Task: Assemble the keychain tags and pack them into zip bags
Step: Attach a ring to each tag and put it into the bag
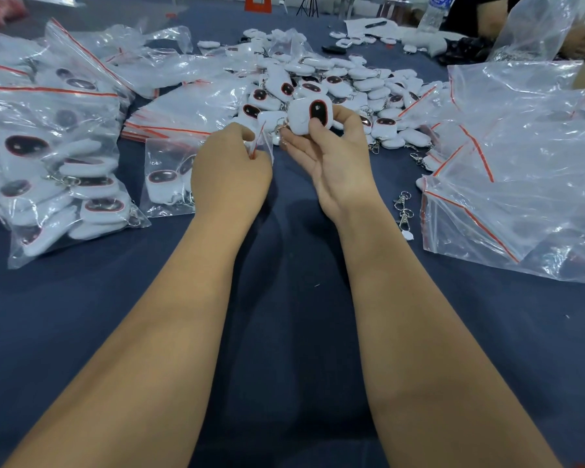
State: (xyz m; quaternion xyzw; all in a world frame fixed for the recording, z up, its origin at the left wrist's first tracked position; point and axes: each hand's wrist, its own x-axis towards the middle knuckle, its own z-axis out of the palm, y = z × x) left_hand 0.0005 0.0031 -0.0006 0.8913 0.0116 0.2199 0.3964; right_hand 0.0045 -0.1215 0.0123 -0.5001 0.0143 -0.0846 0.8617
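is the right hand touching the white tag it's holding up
Touching. The head view shows the right hand gripping the white tag, with its thumb pressed on the tag's dark oval face and its fingers wrapped behind the far edge.

A dark blue cloth (pixel 284 332) covers the table, with a water bottle (pixel 434 11) at its far edge

We see two bare forearms, without sleeves, reaching up from the bottom edge. Our left hand (pixel 230 170) and right hand (pixel 331 153) wear no gloves, rings, watch or bracelets.
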